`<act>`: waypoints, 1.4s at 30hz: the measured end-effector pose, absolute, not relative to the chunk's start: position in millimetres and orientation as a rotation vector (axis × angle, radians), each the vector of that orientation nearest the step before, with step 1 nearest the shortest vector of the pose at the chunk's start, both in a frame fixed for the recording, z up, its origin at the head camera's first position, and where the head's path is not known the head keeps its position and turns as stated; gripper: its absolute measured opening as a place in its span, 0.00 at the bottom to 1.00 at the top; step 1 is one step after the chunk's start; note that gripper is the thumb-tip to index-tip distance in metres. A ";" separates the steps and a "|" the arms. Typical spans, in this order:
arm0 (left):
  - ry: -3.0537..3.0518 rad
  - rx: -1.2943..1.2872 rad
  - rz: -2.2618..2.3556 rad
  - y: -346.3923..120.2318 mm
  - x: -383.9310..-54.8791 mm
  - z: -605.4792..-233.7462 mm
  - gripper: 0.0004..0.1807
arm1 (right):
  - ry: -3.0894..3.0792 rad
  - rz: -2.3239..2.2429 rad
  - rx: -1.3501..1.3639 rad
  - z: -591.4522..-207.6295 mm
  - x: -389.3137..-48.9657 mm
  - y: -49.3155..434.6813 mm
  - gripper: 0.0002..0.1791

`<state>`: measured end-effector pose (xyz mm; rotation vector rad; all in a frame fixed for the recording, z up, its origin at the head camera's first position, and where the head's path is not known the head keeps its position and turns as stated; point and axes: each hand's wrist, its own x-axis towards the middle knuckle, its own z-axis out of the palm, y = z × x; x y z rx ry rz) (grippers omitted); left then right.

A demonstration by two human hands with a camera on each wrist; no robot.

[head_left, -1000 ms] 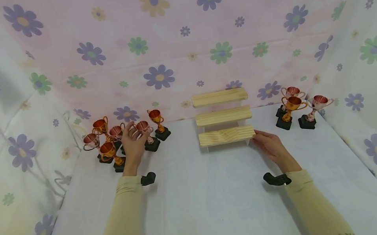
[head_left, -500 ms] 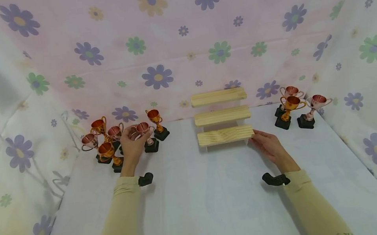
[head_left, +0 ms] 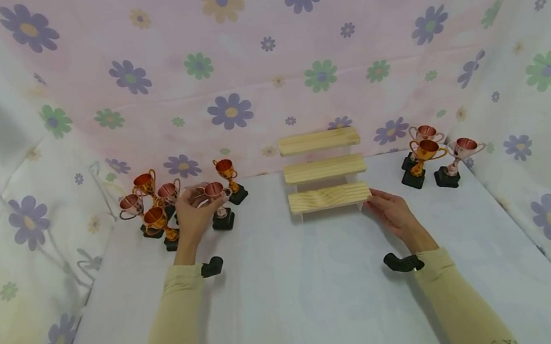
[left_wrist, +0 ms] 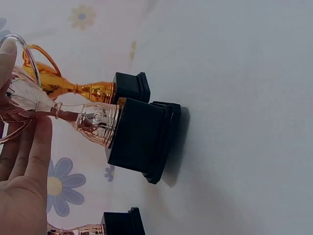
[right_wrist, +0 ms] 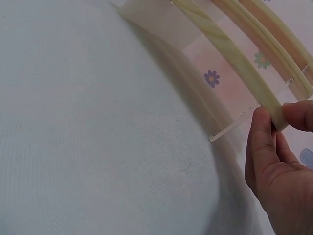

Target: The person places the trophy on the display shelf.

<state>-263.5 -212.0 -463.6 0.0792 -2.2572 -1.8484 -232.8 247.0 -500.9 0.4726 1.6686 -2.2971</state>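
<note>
My left hand (head_left: 194,214) grips the cup of a rose-gold trophy (left_wrist: 93,122) with a black square base, thumb and fingers around the bowl between its handles. In the left wrist view the base is close over the white table, with a shadow beside it. A gold trophy (head_left: 227,172) stands just behind it. My right hand (head_left: 395,213) pinches the right end of the lowest plank of a three-step wooden display stand (head_left: 329,198), thumb on top and fingers beneath, as the right wrist view shows. The stand has clear supports.
Left of my left hand several gold and rose-gold trophies (head_left: 155,218) stand in a cluster, close to the fingers. Three more trophies, one of them gold (head_left: 426,153), stand at the right back. Flowered cloth walls (head_left: 262,69) bound the white table (head_left: 292,297) behind and at both sides.
My left hand has brought the rose-gold trophy slightly forward and to the right, away from the gold one behind it. The right hand keeps its hold on the stand.
</note>
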 end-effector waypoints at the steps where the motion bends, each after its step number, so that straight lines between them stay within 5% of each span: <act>1: -2.253 0.073 -1.853 -211.2 -262.2 -463.4 0.32 | 1.662 -2.305 0.465 -501.0 -232.8 247.1 0.32; 15: -2.226 -0.031 -1.892 -175.5 -227.9 -444.3 0.27 | 1.683 -2.300 0.444 -502.4 -229.7 246.8 0.32; 23: -2.200 -0.115 -1.926 -157.3 -241.2 -457.2 0.27 | 1.641 -2.316 0.427 -498.3 -227.6 247.7 0.33; 42: -2.120 -0.371 -1.874 -86.4 -269.0 -385.7 0.26 | 1.648 -2.318 0.426 -501.9 -228.9 247.7 0.33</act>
